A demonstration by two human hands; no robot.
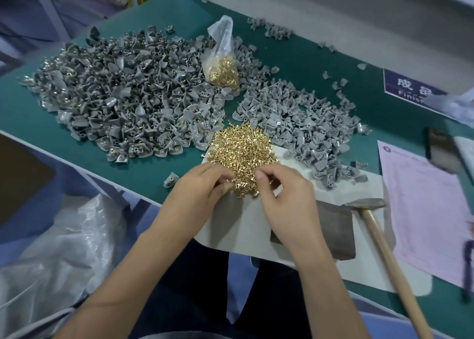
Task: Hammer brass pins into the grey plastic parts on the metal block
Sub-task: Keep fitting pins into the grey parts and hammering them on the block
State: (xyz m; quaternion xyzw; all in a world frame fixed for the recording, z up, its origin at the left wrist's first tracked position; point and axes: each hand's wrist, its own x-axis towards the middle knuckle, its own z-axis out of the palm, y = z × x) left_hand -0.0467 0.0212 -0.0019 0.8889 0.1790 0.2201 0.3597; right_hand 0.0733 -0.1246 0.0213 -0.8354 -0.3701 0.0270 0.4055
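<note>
— Brass first: where are the pins?
— The loose heap of small brass pins lies on a pale grey sheet at the near middle of the green table. Both hands work at its near edge.
— Fingers?
— The left hand has its fingers curled round a small grey plastic part, only partly visible. The right hand has its fingertips bent narrow among the pins; whether it pinches one I cannot tell.
— And the block?
— The dark metal block sits on the sheet just right of the right wrist. A steel hammer with a wooden handle lies touching its right side.
— Further out?
— A big pile of grey plastic parts lies far left, a smaller pile far right, and between them a clear bag of brass pins.
</note>
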